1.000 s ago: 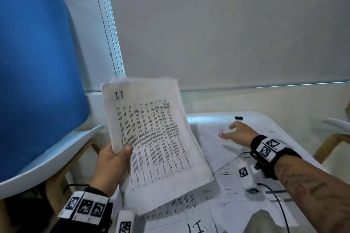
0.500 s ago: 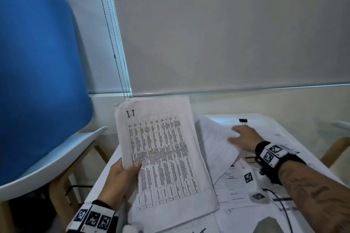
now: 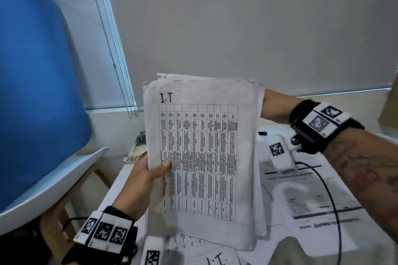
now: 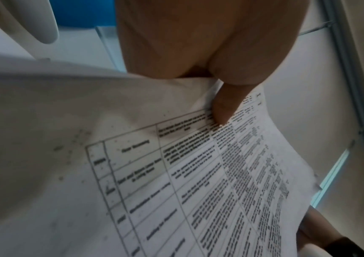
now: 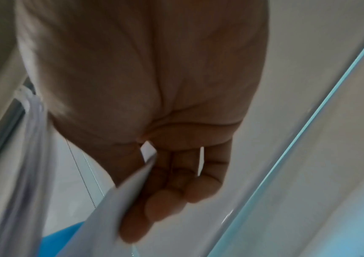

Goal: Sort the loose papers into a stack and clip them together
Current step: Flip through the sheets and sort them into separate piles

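White, worn sheets make up the stack point(image 3: 200, 157), which is held upright above the counter point(image 3: 112, 189) with a printed table and a handwritten "I.T" facing the person. At the stack's near-left edge, the left hand point(image 3: 146, 175) pinches it, thumb pressed on the front page and fingers out of sight behind. At the stack's far-right edge, the right hand point(image 3: 273, 107) reaches behind it; the right wrist view shows its fingers curled round a paper edge point(image 5: 132, 180), so it grips a sheet at the back of the stack, though which one I cannot tell. Gathering seems to be the step in hand: a sheet is being added behind the stack, and the edges are not squared, for several page edges fan out along the right side. Next, the remaining loose papers point(image 3: 312, 204) must be collected, the edges tapped level, and a clip fetched. Below and right of the stack, at least 3 printed sheets lie overlapping on the counter; an exact count is not possible. 1 small black binder clip point(image 3: 262, 133) lies just right of the stack, beside the far wall. Left of the stack stands 1 blue chair point(image 3: 36, 92); 2 hands are in view.
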A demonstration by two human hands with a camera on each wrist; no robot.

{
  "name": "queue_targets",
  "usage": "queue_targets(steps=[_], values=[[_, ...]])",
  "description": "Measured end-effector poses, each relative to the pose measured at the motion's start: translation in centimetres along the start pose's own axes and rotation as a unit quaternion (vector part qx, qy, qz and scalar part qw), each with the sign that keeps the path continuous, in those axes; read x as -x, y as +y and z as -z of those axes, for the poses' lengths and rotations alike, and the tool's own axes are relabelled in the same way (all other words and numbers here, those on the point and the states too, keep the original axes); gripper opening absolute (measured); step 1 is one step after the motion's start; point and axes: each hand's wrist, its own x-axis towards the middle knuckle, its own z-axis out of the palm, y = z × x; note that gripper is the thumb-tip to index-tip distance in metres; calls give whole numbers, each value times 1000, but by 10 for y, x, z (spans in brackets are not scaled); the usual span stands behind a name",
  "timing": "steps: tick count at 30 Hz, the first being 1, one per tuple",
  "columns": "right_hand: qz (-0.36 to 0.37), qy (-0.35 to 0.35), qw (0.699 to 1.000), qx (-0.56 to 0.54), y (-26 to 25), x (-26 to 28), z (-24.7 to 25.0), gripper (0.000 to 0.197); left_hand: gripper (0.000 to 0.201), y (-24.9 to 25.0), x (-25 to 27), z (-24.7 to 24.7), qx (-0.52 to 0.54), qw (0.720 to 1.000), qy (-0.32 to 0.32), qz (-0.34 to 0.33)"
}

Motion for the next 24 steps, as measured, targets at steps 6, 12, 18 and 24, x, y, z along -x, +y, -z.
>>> queue_targets(steps=[6,12,18,24], values=[[-46,35,964,-259,6,11,-31,92,29,5,4,-1,22,993,79,-82],[0,79,981,-176,8,15,-76,71,45,18,4,-7,-29,964,153,-217],[-83,95,987,-99,40,20,-104,94,37,-9,9,1,-79,967,136,-202],[-58,63,992,-95,46,32,-115,58,19,-33,11,9,-81,980,101,-149]])
